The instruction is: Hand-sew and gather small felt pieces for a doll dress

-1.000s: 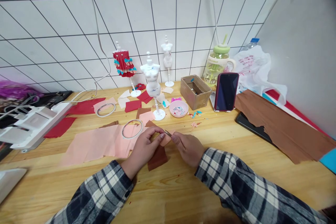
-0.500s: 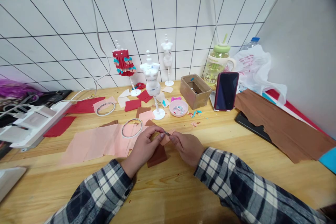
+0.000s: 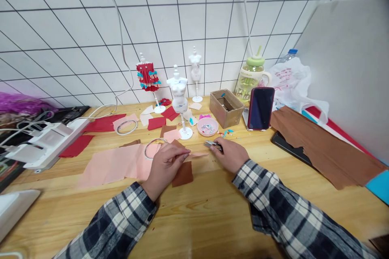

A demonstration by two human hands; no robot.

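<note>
My left hand (image 3: 165, 166) pinches a small piece of peach crepe paper (image 3: 199, 154) between thumb and fingertips; the paper sticks out to the right. In my right hand (image 3: 231, 154) is a pair of small thread snips (image 3: 213, 144), its metal blades pointing left, apart from the paper. Below the left fingertips lies a brown paper piece (image 3: 184, 175). Larger peach sheets (image 3: 109, 164) spread out to the left, with a silvery ring (image 3: 146, 151) on them, partly hidden by my left hand. A bare white mini mannequin (image 3: 178, 93) stands just beyond my hands.
Behind stand a mannequin in a red ruffled dress (image 3: 146, 77) and another bare mannequin (image 3: 195, 66). A pink bowl of beads (image 3: 209, 132), cardboard box (image 3: 219, 109), upright phone (image 3: 260, 109) and drink bottle (image 3: 247, 81) line the back. Brown sheets (image 3: 328, 145) lie right; a power strip (image 3: 50, 156) left.
My right hand has moved right, away from the left, and the snips now show clearly. The peach piece stretches out from my left fingertips. The view has shifted slightly.
</note>
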